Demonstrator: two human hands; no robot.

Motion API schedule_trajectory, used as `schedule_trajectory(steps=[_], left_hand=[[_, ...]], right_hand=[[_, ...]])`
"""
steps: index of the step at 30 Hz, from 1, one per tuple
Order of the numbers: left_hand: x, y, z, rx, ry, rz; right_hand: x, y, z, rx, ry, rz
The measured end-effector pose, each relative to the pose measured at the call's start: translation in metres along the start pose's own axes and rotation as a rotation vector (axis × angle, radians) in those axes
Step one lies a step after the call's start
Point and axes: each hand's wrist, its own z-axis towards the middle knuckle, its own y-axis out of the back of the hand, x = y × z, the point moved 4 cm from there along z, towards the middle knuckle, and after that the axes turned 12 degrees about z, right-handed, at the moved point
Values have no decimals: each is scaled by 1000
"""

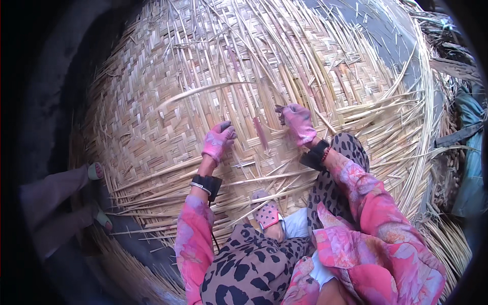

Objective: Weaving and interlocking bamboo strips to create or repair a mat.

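A large woven mat of pale, flat split strips [137, 109] spreads under both hands. My left hand [218, 141], in a pink glove with dark fingertips, is held over its near middle part, fingers curled together. To the right, my right hand [299, 123] wears a matching glove, its fingers bent into a pinch; what is between them, if anything, is too small to tell. A pale loose strip [203, 92], smeared by motion, curves above the mat beyond my left hand. Between the hands shows a short reddish-brown strip [261, 133].
Unwoven strip ends [386, 117] fan out on the right and across the near side. My spotted shoe [267, 213] rests on the mat. Another person's feet in light green shoes [96, 171] are at the left edge. Piled stalks [452, 66] and blue-green cloth [468, 109] lie far right.
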Motion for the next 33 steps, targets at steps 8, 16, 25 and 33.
schedule_trajectory(steps=[8,16,25,33], left_hand=[[-13,-13,25,-393,-206,953],[10,-11,42,-97,-106,662],[36,5,58,6,-100,567],[13,-30,20,-100,-134,195]], right_hand=[[4,-44,-17,488,459,-1336],[12,-8,-15,86,174,-568],[18,-11,-20,109,-38,42],[8,1,-11,153,-25,10]])
